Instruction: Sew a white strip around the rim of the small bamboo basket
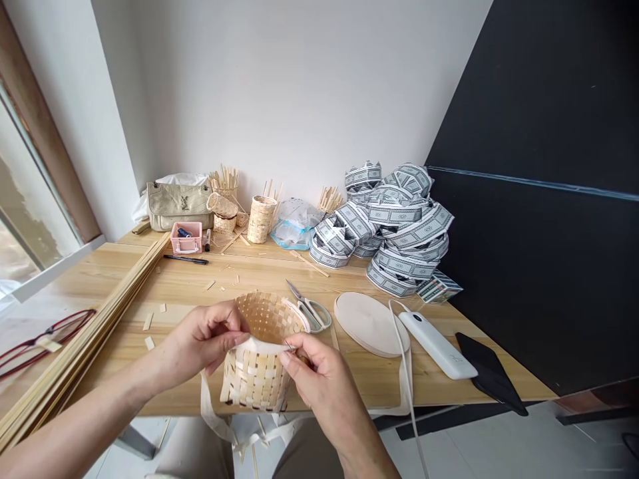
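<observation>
A small woven bamboo basket stands tilted toward me at the front edge of the table, its opening facing away and up. Cream fabric tape lies folded over its near rim. My left hand is closed, thumb and fingers pinching the tape at the rim's left side. At the right side of the rim, my right hand is closed too, with a thin dark needle-like thing at its fingertips. A loose length of the tape hangs below the basket over my lap. Part of the far rim also carries pale tape.
Scissors lie behind the basket, beside a flat tape roll. A white power bank with a cable and a black phone-like slab are rightward. Long bamboo strips and red-framed glasses lie left. Patterned strip bundles stand behind.
</observation>
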Demonstrator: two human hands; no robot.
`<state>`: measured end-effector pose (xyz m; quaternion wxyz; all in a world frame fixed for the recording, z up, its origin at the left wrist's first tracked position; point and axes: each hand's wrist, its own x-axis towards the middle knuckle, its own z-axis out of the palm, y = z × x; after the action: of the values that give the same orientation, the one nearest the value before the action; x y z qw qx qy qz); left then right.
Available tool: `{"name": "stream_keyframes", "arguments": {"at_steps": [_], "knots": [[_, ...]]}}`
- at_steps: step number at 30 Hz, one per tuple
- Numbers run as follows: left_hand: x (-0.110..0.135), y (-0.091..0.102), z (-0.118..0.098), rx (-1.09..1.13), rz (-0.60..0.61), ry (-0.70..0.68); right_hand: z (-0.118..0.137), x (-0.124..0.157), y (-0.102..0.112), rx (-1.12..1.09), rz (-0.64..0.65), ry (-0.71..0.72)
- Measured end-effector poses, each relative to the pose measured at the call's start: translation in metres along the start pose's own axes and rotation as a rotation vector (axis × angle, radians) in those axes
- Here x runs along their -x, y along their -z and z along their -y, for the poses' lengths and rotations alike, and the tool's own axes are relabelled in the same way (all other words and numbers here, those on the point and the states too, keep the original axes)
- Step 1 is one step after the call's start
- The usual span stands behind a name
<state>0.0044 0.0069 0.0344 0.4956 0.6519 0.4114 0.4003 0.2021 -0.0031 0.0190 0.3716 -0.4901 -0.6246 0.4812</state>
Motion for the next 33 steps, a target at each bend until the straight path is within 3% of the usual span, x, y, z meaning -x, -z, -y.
{"name": "stream_keyframes", "arguments": {"at_steps": [11,17,25,28,33], "knots": [[-0.002,-0.003,0.0,-0.058,-0.038,-0.032,-0.005,-0.003,-0.004,-0.093,-0.01,-0.02],[-0.003,-0.002,0.0,-0.275,-0.055,-0.159,-0.01,-0.003,-0.009,-0.07,-0.025,-0.025],[0.007,-0.003,-0.01,-0.503,-0.043,-0.134,-0.015,0.0,-0.015,-0.048,-0.077,0.014],[0.009,-0.004,-0.008,-0.489,-0.03,-0.124,-0.014,0.002,-0.018,-0.035,-0.118,0.031],[0.001,-0.008,0.007,-0.336,-0.122,-0.141,-0.017,0.003,-0.022,0.046,-0.213,0.103]]}}
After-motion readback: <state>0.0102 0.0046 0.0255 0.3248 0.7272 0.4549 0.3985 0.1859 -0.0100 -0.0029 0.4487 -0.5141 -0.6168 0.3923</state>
